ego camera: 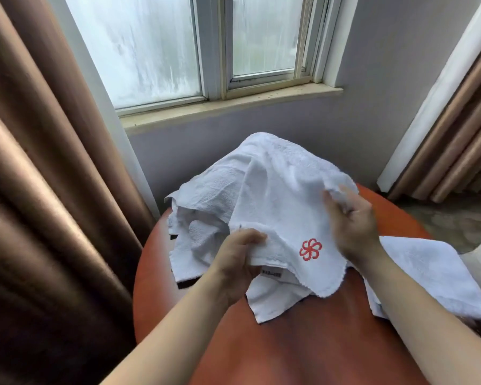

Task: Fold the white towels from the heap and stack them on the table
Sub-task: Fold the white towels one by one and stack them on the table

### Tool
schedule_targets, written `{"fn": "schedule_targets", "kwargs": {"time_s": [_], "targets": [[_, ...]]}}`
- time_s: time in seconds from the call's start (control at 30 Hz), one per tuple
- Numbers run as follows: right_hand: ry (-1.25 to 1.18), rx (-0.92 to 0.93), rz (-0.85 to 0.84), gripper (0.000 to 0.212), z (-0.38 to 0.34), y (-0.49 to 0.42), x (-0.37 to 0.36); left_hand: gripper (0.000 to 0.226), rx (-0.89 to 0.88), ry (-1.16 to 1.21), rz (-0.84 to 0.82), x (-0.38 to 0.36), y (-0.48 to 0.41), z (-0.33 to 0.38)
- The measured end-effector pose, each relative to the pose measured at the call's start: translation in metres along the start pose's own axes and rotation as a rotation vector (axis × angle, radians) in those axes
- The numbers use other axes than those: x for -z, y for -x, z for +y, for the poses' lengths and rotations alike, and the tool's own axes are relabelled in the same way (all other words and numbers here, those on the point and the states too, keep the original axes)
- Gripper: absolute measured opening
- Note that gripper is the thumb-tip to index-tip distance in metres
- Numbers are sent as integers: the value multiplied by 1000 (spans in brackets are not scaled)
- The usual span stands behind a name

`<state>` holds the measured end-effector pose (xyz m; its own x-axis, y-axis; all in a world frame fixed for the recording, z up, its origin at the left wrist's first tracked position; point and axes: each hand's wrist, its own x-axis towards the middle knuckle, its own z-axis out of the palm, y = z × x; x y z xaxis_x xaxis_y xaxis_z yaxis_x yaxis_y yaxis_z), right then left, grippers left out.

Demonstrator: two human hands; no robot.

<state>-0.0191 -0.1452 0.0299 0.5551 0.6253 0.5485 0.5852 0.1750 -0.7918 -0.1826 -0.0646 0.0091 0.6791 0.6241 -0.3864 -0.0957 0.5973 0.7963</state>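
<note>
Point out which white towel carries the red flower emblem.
The towel gripped by the left hand and right hand: a red emblem sits near its front hem. The folded towel at right and the crumpled towels beneath show none.

A fogged glass window sits above a pale stone sill in a grey wall; brown pleated curtains hang at both sides.

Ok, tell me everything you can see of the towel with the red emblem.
The towel is white terry cloth, unfolded and rumpled, draped over the heap on the reddish-brown table. A red pinwheel-like emblem is stitched by its near corner, which hangs down. The left hand grips its near edge; the right hand holds its right edge.
</note>
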Motion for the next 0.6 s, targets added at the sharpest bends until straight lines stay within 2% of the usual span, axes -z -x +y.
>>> {"fn": "schedule_targets", "kwargs": {"time_s": [0.03, 0.1, 0.17, 0.27, 0.37, 0.6], "targets": [[55, 109, -155, 33, -6, 3, -8, 39, -11, -3, -37, -7, 1, 0], [136, 224, -420, 21, -9, 8, -21, 36, -56, -8, -117, -17, 4, -1], [173, 261, -544, 34, -2, 8, -23, 24, -84, -1, -167, -21, 5, -2], [198, 255, -593, 39, 3, 8, -16, 20, -93, 5, -218, -22, 6, -4], [226, 243, -606, 39, 1, 9, -9, 29, -107, 46, -179, -27, 2, -8], [327, 190, -670, 42, 0, 7, 1, 22, -100, 135, -134, -33, -1, -8]]}}
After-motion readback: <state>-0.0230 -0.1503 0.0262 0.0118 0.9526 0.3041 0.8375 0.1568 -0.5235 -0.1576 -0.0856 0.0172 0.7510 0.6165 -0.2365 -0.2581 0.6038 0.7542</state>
